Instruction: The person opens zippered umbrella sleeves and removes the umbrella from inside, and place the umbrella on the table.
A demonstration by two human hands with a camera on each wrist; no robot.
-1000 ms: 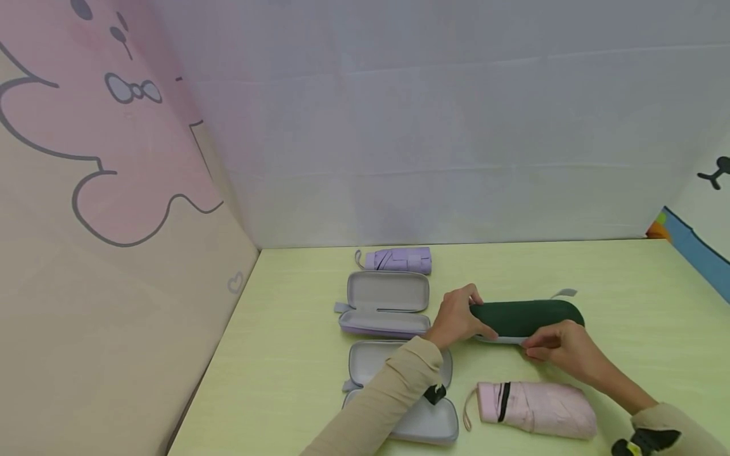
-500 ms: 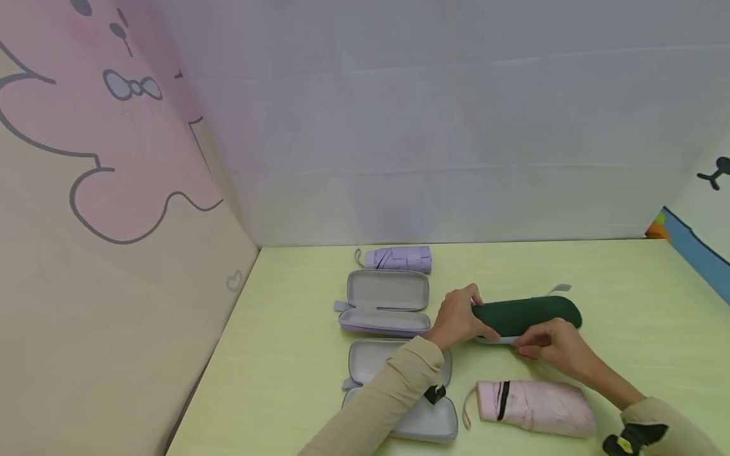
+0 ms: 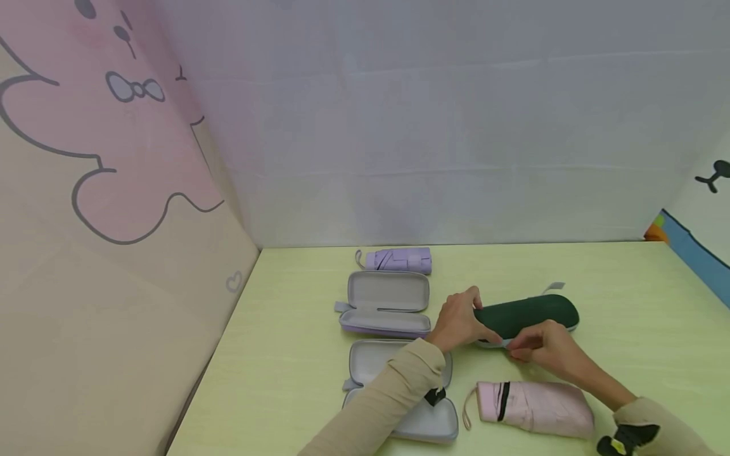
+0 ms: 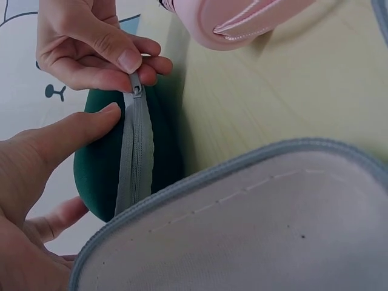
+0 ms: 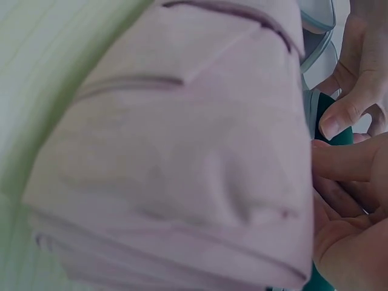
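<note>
A dark green zippered case (image 3: 530,315) lies on the table with its lid down. My left hand (image 3: 458,320) grips its left end, thumb on the front side and fingers behind. At the front edge my right hand (image 3: 547,348) pinches the grey zipper pull (image 4: 134,79) between thumb and fingers. In the left wrist view, the zipper track (image 4: 138,145) runs from the slider along the green case, between its two halves. Nearer to me lies a folded pink umbrella (image 3: 538,408); it hides much of the right wrist view.
Left of the green case, a purple case (image 3: 388,290) lies spread open, and a second case with a grey lining (image 3: 436,418) lies open nearer me, partly under my left sleeve. A folded purple umbrella (image 3: 399,259) rests behind them. Walls (image 3: 428,126) border the table.
My right hand has slid left along the front edge with the zipper pull, toward my left hand. The green case has turned slightly, its right end shifting back and left. The left hand stays nearly still.
</note>
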